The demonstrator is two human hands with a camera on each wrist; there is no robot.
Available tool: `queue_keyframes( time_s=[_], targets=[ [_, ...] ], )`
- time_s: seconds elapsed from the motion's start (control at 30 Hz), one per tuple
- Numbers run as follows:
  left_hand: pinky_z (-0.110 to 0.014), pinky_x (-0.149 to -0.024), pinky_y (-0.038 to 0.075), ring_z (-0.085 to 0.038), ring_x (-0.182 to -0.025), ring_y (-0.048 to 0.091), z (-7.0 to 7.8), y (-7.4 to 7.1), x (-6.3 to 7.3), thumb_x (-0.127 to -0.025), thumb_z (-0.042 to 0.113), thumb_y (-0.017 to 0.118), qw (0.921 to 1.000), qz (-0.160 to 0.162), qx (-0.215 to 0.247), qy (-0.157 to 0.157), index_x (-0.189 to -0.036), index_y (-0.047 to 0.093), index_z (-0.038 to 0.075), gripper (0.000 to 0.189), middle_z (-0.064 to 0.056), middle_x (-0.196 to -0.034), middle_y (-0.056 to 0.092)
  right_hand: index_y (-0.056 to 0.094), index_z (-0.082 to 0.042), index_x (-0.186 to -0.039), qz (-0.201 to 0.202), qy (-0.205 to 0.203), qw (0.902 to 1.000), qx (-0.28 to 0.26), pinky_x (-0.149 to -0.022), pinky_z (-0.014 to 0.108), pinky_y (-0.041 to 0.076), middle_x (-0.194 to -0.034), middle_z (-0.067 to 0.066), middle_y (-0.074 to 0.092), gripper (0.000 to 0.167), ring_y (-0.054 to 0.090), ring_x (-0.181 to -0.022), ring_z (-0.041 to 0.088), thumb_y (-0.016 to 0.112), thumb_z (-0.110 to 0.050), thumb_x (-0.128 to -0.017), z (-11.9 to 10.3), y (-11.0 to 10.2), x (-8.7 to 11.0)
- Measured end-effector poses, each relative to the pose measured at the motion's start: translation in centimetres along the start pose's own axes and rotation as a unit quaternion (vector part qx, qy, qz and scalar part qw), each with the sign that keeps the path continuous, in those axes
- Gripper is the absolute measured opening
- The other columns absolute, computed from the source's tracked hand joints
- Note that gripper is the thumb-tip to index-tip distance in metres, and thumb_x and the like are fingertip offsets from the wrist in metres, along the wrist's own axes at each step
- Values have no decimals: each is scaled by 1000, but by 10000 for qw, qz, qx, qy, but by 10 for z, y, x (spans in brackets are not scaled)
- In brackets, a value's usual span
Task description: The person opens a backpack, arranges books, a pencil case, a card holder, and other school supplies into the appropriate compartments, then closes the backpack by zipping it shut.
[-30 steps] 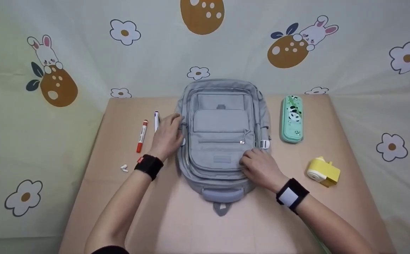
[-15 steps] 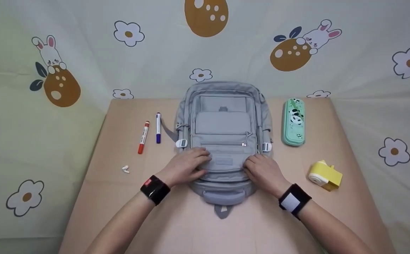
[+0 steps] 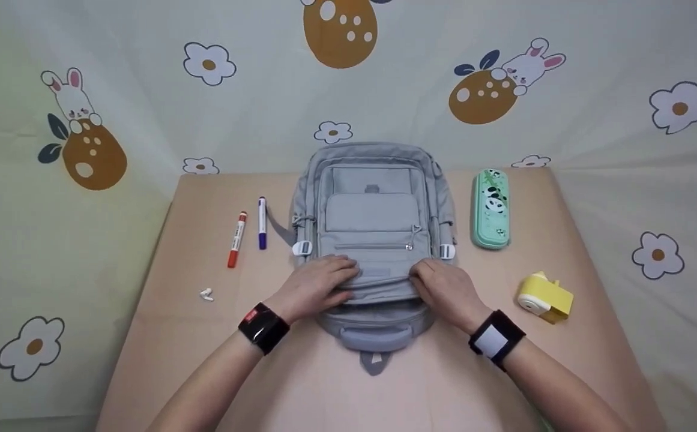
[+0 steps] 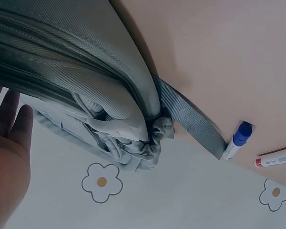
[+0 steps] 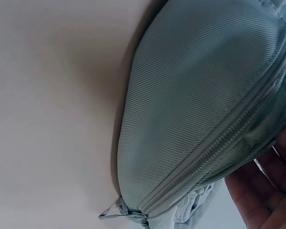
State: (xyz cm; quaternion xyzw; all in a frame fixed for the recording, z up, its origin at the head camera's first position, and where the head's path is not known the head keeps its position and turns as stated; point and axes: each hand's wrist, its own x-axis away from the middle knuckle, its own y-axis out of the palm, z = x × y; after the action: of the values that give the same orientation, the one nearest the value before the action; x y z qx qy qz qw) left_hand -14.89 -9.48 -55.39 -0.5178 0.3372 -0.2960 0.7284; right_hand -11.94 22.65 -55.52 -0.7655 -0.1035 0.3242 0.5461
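Both hands are on the backpack (image 3: 372,212). The left hand (image 3: 312,285) lies over the left side of the front panel (image 3: 387,283), its fingers extended across the fabric and its thumb set apart below them. The right hand (image 3: 449,293) has its fingers curled at the panel's right edge and grips it there. A dark gap shows under the panel's lower edge, between the hands. A black wristband is on each wrist.

The gray backpack lies front up in the center of the frame on a tan desk (image 3: 384,408), its carry handle (image 3: 377,337) toward the bottom of the frame. In the right wrist view, a zipper (image 5: 219,133) runs along its side close to the fingers.

Left of center are a red marker (image 3: 236,240) and a blue marker (image 3: 262,223), near each other; a gray strap (image 3: 280,225) from the backpack reaches to just beside the blue one. Below them sits a small white item (image 3: 206,294), too small to identify. At center right lies a green panda-print case (image 3: 492,209), with a yellow and white object (image 3: 546,297) below it. A cloth (image 3: 258,120) with rabbits and flowers fills the upper frame.
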Motion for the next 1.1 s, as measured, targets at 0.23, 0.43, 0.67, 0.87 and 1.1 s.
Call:
queue_keyframes(
  time_s=[0.23, 0.43, 0.67, 0.87, 1.1],
  targets=[
    [-42, -115, 38, -27, -137, 50, 5, -1, -6, -103, 40, 59, 9999, -44, -24, -113, -143, 59, 9, 50, -9, -145, 57, 64, -12, -103, 122, 180, 9997, -113, -64, 36, 54, -94, 1, 66, 9, 66, -83, 20, 70, -12, -96, -1, -4, -3],
    [-44, -115, 37, -27, -139, 48, 6, -6, -6, -100, 58, 56, 9989, -139, 276, -361, -149, 52, 12, 68, -9, -148, 55, 63, -11, -104, 103, 388, 9989, -227, -63, 36, 54, -95, 3, 67, 9, 66, -83, 21, 69, -12, -97, -1, -10, -10],
    [-42, -114, 39, -28, -137, 51, 4, -9, -7, -89, 17, 78, 9998, -18, 38, -191, -149, 50, 6, 66, -12, -146, 57, 64, -11, -105, 84, 581, 9976, -356, -65, 36, 54, -95, 2, 67, 9, 66, -83, 21, 68, -12, -97, -1, -16, -15],
    [-39, -106, 48, -26, -124, 62, 6, -20, -19, -94, 6, 70, 9982, 188, 214, -532, -135, 62, 8, 42, -9, -133, 67, 65, -11, -103, 276, 650, 9960, -550, -67, 36, 54, -96, 1, 67, 8, 65, -84, 20, 69, -11, -96, 1, -20, -18],
    [-42, -97, 53, -27, -115, 67, -2, -34, -29, -99, 11, 66, 9956, 313, 474, -745, -132, 66, 10, 33, -8, -127, 70, 70, -13, -105, 473, 687, 9926, -877, -75, 37, 53, -98, 0, 69, 8, 64, -89, 19, 69, -18, -98, 8, -25, -17]
  ],
)
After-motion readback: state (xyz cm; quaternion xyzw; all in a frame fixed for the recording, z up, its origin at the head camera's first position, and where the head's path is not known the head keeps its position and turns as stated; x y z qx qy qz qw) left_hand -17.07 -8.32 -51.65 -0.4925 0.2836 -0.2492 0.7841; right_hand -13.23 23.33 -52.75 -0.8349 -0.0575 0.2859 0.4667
